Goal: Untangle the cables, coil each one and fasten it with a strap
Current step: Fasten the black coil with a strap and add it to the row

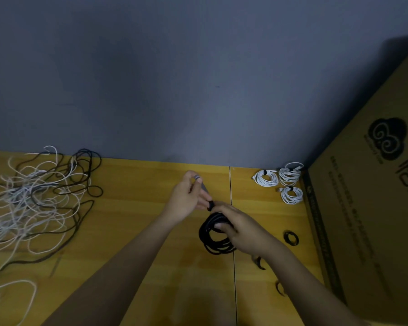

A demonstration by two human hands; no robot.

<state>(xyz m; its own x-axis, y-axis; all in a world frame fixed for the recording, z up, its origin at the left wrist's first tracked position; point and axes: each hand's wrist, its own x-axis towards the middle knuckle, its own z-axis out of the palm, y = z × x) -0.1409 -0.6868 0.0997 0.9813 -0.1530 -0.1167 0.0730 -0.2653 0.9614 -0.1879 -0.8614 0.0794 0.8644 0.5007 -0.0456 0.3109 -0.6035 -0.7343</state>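
Right hand (242, 228) gripped the coiled black cable (216, 235) over the yellow bench (137, 208) — left hand (186, 198) pinched the black strap (210, 205) at its top. Tangled cables (33, 201) sat far left, three strapped white coils (282, 182) far right.

Right hand (243, 228) grips black coil (213, 236); left hand (186, 196) pulls strap (210, 205).

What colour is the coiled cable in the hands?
Black. The coiled cable shows best in the head view, against the yellow table.

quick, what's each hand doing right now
Left hand: pinches the strap.
Right hand: grips the black coil.
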